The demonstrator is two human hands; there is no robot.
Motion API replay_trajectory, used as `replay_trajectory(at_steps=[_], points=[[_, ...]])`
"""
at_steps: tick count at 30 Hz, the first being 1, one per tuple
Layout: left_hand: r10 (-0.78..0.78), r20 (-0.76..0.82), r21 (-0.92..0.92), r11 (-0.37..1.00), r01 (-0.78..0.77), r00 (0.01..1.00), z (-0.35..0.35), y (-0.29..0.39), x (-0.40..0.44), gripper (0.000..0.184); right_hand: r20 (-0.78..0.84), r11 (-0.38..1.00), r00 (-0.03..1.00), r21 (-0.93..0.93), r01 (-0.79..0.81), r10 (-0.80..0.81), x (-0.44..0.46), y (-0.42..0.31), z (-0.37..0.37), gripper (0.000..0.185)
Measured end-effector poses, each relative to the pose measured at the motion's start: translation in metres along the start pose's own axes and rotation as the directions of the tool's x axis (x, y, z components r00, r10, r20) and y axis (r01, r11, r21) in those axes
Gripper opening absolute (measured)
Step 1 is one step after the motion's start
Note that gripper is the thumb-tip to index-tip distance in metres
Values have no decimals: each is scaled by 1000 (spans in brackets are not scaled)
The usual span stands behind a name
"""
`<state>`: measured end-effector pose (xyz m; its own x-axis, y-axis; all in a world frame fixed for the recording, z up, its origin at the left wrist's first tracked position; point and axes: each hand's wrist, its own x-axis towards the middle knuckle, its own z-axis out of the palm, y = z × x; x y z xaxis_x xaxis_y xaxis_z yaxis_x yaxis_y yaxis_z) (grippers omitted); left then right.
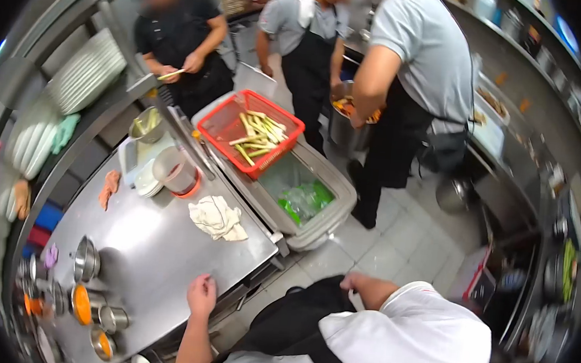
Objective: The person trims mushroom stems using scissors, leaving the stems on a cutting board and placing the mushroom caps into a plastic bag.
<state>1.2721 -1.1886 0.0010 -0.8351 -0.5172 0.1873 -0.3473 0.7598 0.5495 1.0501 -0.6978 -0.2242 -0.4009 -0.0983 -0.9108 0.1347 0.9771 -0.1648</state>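
My left hand (202,295) is over the near edge of the steel table (161,267), its fingers curled; what they may hold is too small to make out. My right hand (349,282) rests by the black apron (300,315), small in view, with its fingers not clear. On the table, beyond my left hand, lies a crumpled cream cloth (218,218). Metal pots, one holding orange contents (81,303), stand along the left side. Farther back are a clear plastic tub (174,171) and an orange glove-like item (108,189).
A red basket (282,155) of pale green stalks sits on a grey bin (340,206) with green and clear plastic inside. Three people stand beyond; one person (178,43) holds a stalk, and another (415,68) reaches into a large pot (349,130). Shelves line both sides.
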Motion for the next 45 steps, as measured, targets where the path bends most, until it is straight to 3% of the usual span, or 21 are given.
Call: replay_trajectory(at_steps=[1, 3, 5, 6, 8, 9, 11, 12, 13, 14, 15, 16, 17, 18, 24, 33, 45], points=[[166, 39, 6, 986, -167, 985, 5, -15, 10, 22, -22, 999, 999, 30, 25, -25, -44, -14, -8, 45], [272, 112, -16, 962, -272, 956, 10, -26, 23, 23, -69, 992, 998, 129, 2, 7, -100, -17, 20, 46], [275, 208, -100, 961, -259, 939, 16, -25, 31, 26, -141, 889, 985, 457, -26, 101, -130, -2, 64, 49], [295, 233, -122, 954, -274, 927, 13, -19, 31, 26, -137, 875, 982, 481, -52, 133, -125, 16, 103, 49], [668, 243, -125, 741, -660, 704, 2, -7, 33, 30, -459, 887, 880, 448, 108, 124, -101, 49, 191, 53], [754, 215, -159, 654, -739, 621, 3, -5, 33, 33, -455, 883, 880, 459, 99, 138, -120, 50, 210, 53], [788, 233, -165, 610, -775, 570, -5, 7, 32, 34, -364, 775, 931, 586, 237, -10, -170, 51, 244, 67], [817, 247, -163, 566, -808, 521, -6, 13, 32, 35, -371, 761, 929, 606, 233, 11, -164, 60, 266, 67], [774, 313, -143, 612, -778, 551, -1, 9, 31, 34, -211, 598, 955, 800, 45, 210, -156, 69, 287, 66], [799, 322, -169, 577, -799, 508, 4, 4, 32, 34, 0, 362, 934, 922, -137, 356, -140, 82, 317, 66], [770, 346, -142, 607, -782, 535, 8, 0, 33, 32, 12, 318, 928, 938, -140, 373, -120, 95, 353, 66], [734, 367, -108, 644, -758, 571, 13, -4, 32, 31, -103, -135, 974, 982, 131, 202, -100, 109, 386, 54], [745, 349, -101, 633, -768, 568, 15, -4, 30, 29, -297, -577, 950, 761, 298, 99, -90, 119, 408, 42], [750, 359, -106, 624, -774, 556, 12, -2, 31, 29, -291, -588, 951, 753, 295, 105, -135, 116, 415, 42], [754, 335, -31, 608, -793, 565, 10, 7, 22, 30, -285, -342, 956, 894, 291, 70, -204, 108, 349, 41], [742, 331, 6, 616, -788, 583, 9, 13, 14, 32, -239, 44, 970, 971, 237, 38, -234, 118, 351, 39], [698, 319, 90, 652, -753, 642, 9, 6, 14, 30, -211, 651, 976, 733, 196, -55, -219, 110, 256, 38]])
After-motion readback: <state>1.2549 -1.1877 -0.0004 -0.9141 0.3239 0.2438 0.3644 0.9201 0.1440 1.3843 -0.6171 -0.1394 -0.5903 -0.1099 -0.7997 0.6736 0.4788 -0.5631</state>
